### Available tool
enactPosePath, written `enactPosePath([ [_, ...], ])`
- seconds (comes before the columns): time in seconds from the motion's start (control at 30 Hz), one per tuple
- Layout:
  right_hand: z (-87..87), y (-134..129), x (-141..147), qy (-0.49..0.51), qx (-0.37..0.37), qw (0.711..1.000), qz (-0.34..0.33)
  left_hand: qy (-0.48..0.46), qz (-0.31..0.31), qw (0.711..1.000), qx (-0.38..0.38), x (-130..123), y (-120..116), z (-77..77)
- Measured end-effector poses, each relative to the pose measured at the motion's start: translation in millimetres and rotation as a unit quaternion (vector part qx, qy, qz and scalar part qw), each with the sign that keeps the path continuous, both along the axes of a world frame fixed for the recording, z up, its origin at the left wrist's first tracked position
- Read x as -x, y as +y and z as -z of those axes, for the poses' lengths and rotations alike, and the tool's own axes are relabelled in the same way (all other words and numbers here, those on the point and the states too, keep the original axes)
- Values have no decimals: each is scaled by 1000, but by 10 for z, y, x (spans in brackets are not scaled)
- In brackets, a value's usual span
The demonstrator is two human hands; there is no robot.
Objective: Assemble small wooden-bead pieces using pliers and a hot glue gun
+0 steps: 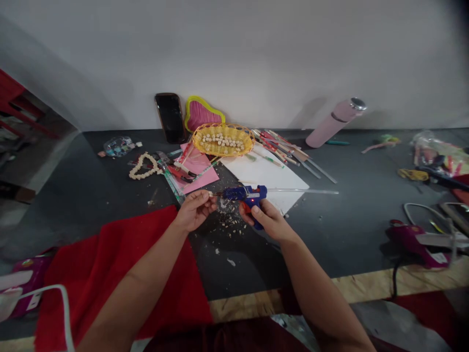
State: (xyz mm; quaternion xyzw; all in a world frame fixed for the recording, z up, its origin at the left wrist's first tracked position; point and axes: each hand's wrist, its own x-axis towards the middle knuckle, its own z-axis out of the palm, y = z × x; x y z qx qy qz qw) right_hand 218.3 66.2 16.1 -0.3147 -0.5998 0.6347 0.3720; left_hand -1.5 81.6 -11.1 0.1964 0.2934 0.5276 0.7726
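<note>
My right hand (266,217) is wrapped round the handle of a blue glue gun (252,195), whose nozzle points left. A long clear glue stick (304,191) sticks out of its back end. My left hand (196,210) pinches a small pale piece (210,194) right at the nozzle tip. Small pale crumbs (231,226) and bits of glue lie on the dark table below the gun. Behind the hands stands a yellow woven basket (223,152) with several small pale pieces inside. A heart-shaped outline of pale pieces (132,173) lies to the left.
A phone (171,118) and a yellow-rimmed pink shape (203,115) lean on the wall. White paper (264,171), pink paper (205,176) and sticks (278,146) lie near the basket. A pink bottle (333,124) stands tilted at the right. Red cloth (120,249) covers the front left.
</note>
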Motion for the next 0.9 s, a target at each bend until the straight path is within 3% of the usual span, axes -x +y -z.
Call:
enactPosePath([
  [0.9,-25,2,-11,-8,8,1000,0,-1,12,1000,-19,-7,-8,7],
])
